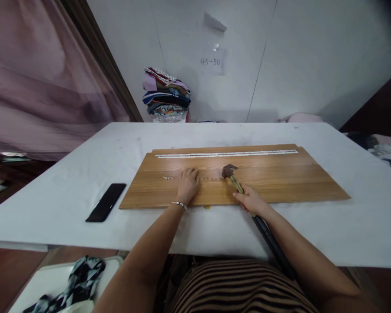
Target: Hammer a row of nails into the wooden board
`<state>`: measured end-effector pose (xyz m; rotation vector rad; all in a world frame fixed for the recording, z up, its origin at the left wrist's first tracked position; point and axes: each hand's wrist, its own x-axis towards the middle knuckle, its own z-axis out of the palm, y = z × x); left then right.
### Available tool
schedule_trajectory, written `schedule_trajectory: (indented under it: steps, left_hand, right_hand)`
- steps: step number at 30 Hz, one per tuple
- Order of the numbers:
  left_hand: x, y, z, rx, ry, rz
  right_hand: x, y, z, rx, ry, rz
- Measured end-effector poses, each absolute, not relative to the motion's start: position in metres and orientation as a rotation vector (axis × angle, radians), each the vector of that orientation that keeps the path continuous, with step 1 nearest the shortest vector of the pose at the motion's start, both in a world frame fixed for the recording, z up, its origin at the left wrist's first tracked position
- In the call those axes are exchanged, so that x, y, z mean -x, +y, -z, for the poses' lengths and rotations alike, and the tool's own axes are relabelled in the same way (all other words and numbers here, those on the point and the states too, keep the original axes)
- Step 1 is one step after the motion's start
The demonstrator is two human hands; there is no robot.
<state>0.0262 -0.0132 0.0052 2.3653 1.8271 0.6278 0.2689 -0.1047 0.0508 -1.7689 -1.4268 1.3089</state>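
A wood-grain board (289,178) lies flat on the white-covered table. My left hand (188,187) rests palm down on it, fingers stretched out and holding nothing that shows. A few loose nails (168,178) lie just left of that hand. To its right, a row of several small nails (212,179) runs along the board toward the hammer. My right hand (250,200) grips the claw hammer (228,171) by its handle; the rusty head is over the row, and whether it touches the board I cannot tell. Two measuring-tape-like white strips (226,154) run along the far side.
On the table (65,182) left of the board lies a black phone (107,202). Folded clothes (167,95) are stacked at the back against the white wall. A pink curtain (42,65) hangs at left. Below the table edge stands a white stool (52,278) with patterned cloth.
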Motion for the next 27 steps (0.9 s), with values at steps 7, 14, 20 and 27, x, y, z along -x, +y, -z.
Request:
schedule_trajectory:
  steps: [7,14,20,27]
  left_hand:
    - [-0.0273,-0.0137,-0.0081,-2.358,1.839,-0.601]
    - [-0.0273,-0.0133,-0.0074,-2.359,1.830,-0.616]
    - [-0.0266,-0.0125,-0.0049,-2.356,1.833,-0.611]
    - [-0.0267,-0.0128,-0.0060,-2.361,1.830,-0.611]
  right_hand:
    - [-0.2693,-0.1043,-0.0477,1.771,-1.419,-1.315]
    - [-0.2706,-0.1029,-0.0455,1.746,-1.433,-1.300]
    - [-0.2694,-0.1024,-0.0472,1.758,-1.437,-1.309]
    - [-0.2674,-0.1036,-0.0497,1.771,-1.415,-1.323]
